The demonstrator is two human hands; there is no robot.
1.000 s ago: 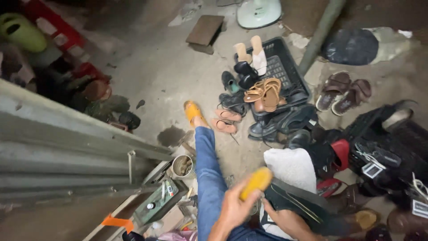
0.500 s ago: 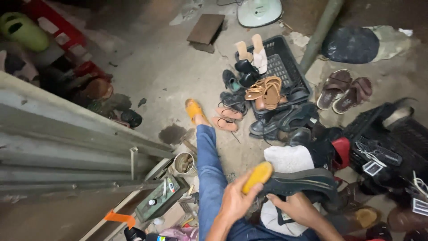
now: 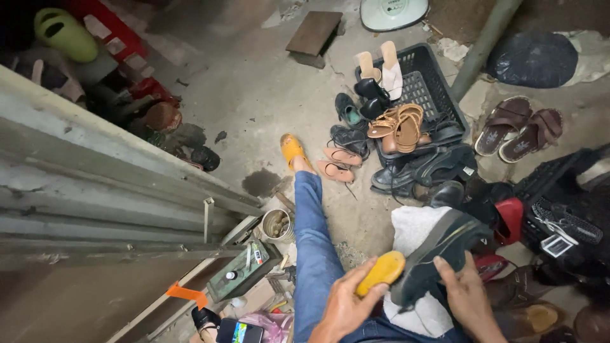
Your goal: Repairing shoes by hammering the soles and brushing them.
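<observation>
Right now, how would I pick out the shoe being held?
Start at the black crate of footwear, then drop to the bottom edge, where two hands meet. The right hand grips a black shoe, sole up, over white cloth. Unlike the floor pairs, it is lifted beside the left hand's yellow block.

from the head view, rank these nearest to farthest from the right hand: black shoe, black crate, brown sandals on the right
1. black shoe, gripped by the right hand
2. brown sandals, up at right
3. black crate, top centre
</observation>
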